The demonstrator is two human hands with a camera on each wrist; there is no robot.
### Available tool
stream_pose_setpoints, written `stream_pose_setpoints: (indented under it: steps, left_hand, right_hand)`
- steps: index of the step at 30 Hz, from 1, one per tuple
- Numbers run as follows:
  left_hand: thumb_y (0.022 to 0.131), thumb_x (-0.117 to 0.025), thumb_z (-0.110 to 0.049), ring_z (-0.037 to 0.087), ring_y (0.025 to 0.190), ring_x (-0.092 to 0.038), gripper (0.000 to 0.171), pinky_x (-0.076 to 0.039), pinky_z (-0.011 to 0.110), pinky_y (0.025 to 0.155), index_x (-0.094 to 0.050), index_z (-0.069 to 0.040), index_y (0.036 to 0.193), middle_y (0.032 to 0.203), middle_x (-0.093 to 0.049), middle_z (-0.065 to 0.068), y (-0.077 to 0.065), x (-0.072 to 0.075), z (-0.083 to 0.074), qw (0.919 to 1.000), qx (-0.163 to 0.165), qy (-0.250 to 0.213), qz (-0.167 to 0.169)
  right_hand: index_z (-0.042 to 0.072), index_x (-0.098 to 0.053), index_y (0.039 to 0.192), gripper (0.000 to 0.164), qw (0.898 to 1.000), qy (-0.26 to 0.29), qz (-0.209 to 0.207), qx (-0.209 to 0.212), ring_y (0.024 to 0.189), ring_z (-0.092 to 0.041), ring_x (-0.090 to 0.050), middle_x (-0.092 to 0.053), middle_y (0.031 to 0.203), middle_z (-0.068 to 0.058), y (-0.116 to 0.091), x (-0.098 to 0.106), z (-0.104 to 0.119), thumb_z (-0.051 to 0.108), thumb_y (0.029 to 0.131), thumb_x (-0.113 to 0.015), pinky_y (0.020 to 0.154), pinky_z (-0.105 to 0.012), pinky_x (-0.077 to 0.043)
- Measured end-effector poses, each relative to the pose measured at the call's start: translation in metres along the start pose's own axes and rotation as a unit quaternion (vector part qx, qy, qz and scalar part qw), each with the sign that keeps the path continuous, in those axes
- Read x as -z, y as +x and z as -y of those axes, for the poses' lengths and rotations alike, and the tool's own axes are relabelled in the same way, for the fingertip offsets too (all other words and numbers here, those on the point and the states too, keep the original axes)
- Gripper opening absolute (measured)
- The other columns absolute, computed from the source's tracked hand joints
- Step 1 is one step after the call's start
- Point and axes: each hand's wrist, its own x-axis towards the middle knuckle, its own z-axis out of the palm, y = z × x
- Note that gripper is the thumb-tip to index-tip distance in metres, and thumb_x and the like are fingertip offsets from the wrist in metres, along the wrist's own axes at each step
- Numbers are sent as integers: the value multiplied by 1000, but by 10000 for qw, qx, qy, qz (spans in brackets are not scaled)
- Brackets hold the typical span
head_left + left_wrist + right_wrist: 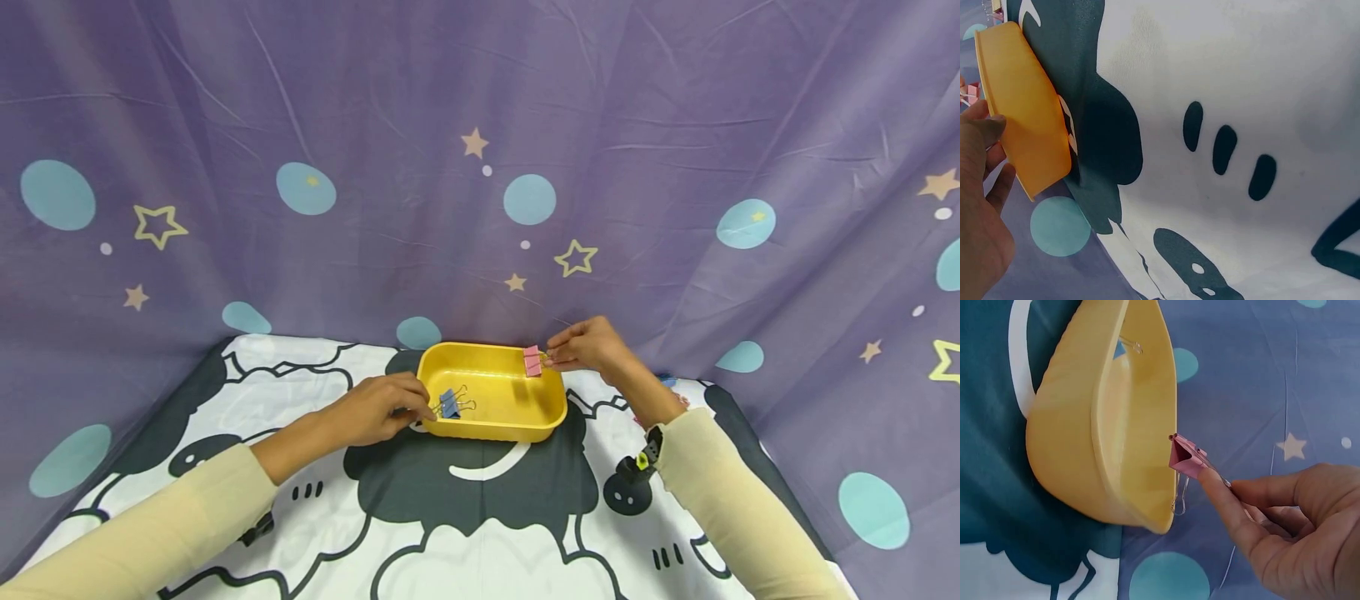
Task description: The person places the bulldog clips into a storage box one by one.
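Note:
A yellow plastic tray (480,432) with rounded corners stands on the cloth. My left hand (386,407) grips its left end, with a fingertip against the outer wall in the left wrist view; the other fingertips are partly hidden. Inside the tray near that hand lies a blue binder clip (450,404), its wire handles spread. My right hand (588,346) pinches a wire handle of a pink binder clip (1186,456) between thumb and forefinger. This clip is at the tray's right far rim, its other handle hanging loose; whether it touches the rim I cannot tell.
A white and dark cartoon-print cloth (487,558) covers the table. Behind the tray hangs a purple curtain (420,167) with stars and blue spots. A small blue and red item (667,382) lies partly hidden behind the right forearm.

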Motion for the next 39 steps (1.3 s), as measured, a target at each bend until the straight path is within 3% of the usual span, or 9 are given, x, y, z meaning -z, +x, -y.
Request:
stream_pose_setpoints:
  steps: [6, 12, 19, 30, 39]
  left_hand:
    - [97, -83, 2, 11, 103, -71, 26, -64, 33, 89, -91, -20, 109, 109, -81, -6, 0, 0, -1, 10000, -46, -7, -21]
    - [97, -83, 2, 11, 102, -70, 25, -64, 33, 88, -91, -19, 108, 109, -81, -6, 0, 0, -1, 10000, -25, -2, -27]
    - [97, -84, 1, 11, 103, -70, 25, -64, 34, 89, -91, -20, 109, 110, -81, -6, -1, 1, -2, 10000, 39, 15, -10]
    - [97, -83, 1, 11, 103, -70, 26, -64, 34, 89, -91, -20, 109, 110, -81, -6, -1, 1, -1, 10000, 33, 34, 1]
    - [97, -82, 2, 11, 104, -71, 27, -64, 35, 90, -91, -21, 108, 111, -81, -6, 0, 0, 0, 10000, 33, 18, -25]
  right_hand:
    - [-20, -74, 128, 30, 9997, -158, 165, 90, 92, -25, -87, -84, 113, -28, -2, -14, 2, -15, 99, -72, 101, -52, -64]
    - [-20, -74, 128, 30, 9989, -277, 343, 135, 90, -27, -87, -83, 114, -30, -1, -28, 0, -14, 98, -74, 87, -42, -70]
    - [-21, -74, 125, 29, 9986, -337, 405, 110, 99, -38, -87, -83, 112, -31, 2, -44, -4, -15, 96, -75, 97, -53, -65]
    - [-21, -75, 119, 25, 9981, -305, 503, 182, 97, -41, -87, -84, 102, -30, 6, -65, -8, -16, 95, -76, 96, -55, -64]
    - [-20, -77, 113, 20, 9974, -437, 497, 279, 97, -42, -86, -83, 103, -32, 10, -86, -10, -16, 93, -75, 90, -51, -68]
